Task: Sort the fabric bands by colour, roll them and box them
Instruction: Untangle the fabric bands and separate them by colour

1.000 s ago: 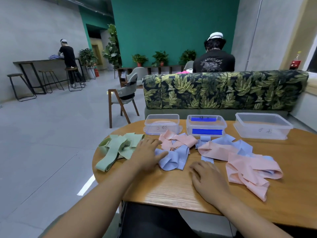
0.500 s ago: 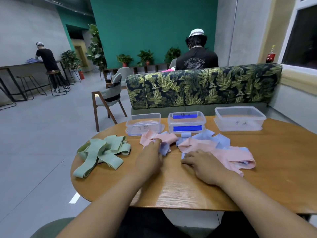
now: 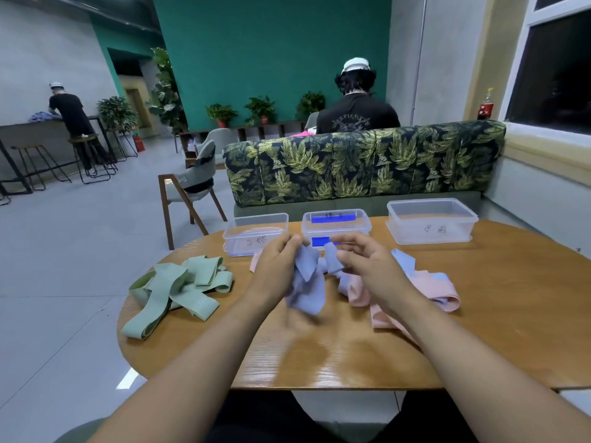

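While held above table [image 3: 479, 330], left hand [image 3: 276, 270] grips blue band [image 3: 307, 289]; right hand [image 3: 367, 266] pinches blue strip [image 3: 332, 262] alongside.

Round wooden table [image 3: 479, 314] at 6 o'clock, grain visible, glossy. Leaf-print sofa [image 3: 351, 167] just beyond it at 12 o'clock. A seated person [image 3: 356, 118] in a dark shirt and white cap is behind the sofa, back to camera. Wooden chair [image 3: 192, 193] with grey seat at 10 o'clock on the grey floor [image 3: 64, 251]. Bar counter [image 3: 28, 127] at 9 o'clock, with metal stools [image 3: 92, 161] and a standing person [image 3: 72, 119] beside it. Potted plants [image 3: 259, 107] line the teal wall [image 3: 271, 43] at 12 o'clock. Dark window [image 3: 556, 68] at 2 o'clock, with a red-labelled bottle [image 3: 485, 105] beside it.
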Demonstrator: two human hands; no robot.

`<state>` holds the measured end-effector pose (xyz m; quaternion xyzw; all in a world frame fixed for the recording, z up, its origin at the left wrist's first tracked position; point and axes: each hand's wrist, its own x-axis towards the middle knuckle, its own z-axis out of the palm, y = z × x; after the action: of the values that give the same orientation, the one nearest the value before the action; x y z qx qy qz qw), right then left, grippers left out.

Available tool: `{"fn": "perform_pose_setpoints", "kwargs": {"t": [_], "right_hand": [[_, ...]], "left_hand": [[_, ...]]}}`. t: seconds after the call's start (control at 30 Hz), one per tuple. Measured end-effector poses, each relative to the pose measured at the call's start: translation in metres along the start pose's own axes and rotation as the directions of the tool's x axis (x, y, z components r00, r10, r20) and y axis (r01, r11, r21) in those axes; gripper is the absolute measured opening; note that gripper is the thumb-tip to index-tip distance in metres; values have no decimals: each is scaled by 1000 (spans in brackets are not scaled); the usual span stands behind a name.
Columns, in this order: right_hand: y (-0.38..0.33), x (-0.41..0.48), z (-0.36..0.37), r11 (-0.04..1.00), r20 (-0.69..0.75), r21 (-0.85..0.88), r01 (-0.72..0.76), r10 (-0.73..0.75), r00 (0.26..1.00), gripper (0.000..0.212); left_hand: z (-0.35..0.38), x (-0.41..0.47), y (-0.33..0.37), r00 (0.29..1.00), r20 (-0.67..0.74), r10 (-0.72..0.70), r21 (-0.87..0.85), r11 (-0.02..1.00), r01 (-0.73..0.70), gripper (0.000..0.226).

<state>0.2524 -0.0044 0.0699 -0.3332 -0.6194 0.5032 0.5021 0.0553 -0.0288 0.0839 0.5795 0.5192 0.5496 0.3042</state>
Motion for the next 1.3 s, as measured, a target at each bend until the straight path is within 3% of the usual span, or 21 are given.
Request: {"fn": "perform_pose_setpoints", "kwargs": {"t": [0.1, 0.2, 0.3, 0.4, 0.57, 0.73, 0.93, 1.03, 1.13, 1.2, 1.3], "right_hand": [[-21, -1, 5, 996, 18, 73, 45, -46, 999, 23], [-36, 0, 11, 998, 18, 36, 54, -55, 998, 25], [-46, 1, 10, 986, -87, -137, 99, -111, 990, 44], [-54, 4, 3, 960, -147, -266, 86, -128, 981, 62], [-75, 15, -7, 935, -45, -347, 71, -92, 995, 44], [-82, 33, -40, 938, -168, -343, 53, -116, 979, 24], [-59, 50, -92, 902, -251, -428, 62, -185, 950, 22], [-47, 58, -137, 913, -340, -409, -2, -150, 928, 22], [-45, 65, -181, 914, -409, -403, -43, -138, 902, 28], [-44, 70, -203, 908, -449, -414, -63, -144, 882, 30], [-43, 80, -234, 894, -487, -435, -105, -136, 863, 28]], "left_hand": [[14, 3, 13, 998, 56, 31, -61, 998, -28, 33], [27, 11, 33, 995, 96, 19, -203, 979, 1, 31], [30, 20, 47, 994, 98, -54, -278, 957, 79, 33], [33, 24, 62, 994, 99, 43, -261, 965, -15, 30], [45, 40, 82, 976, 78, 205, -261, 949, -179, 30], [76, 55, 89, 943, 86, 321, -225, 929, -295, 23], [120, 74, 44, 889, 53, 455, -161, 882, -443, 29], [135, 97, 0, 926, 62, 372, -107, 925, -365, 35], [145, 120, -49, 949, 235, 211, 202, 944, -260, 49], [149, 130, -73, 951, 284, 118, 333, 918, -214, 47], [159, 143, -95, 884, 467, -17, 453, 863, -222, 46]]}}
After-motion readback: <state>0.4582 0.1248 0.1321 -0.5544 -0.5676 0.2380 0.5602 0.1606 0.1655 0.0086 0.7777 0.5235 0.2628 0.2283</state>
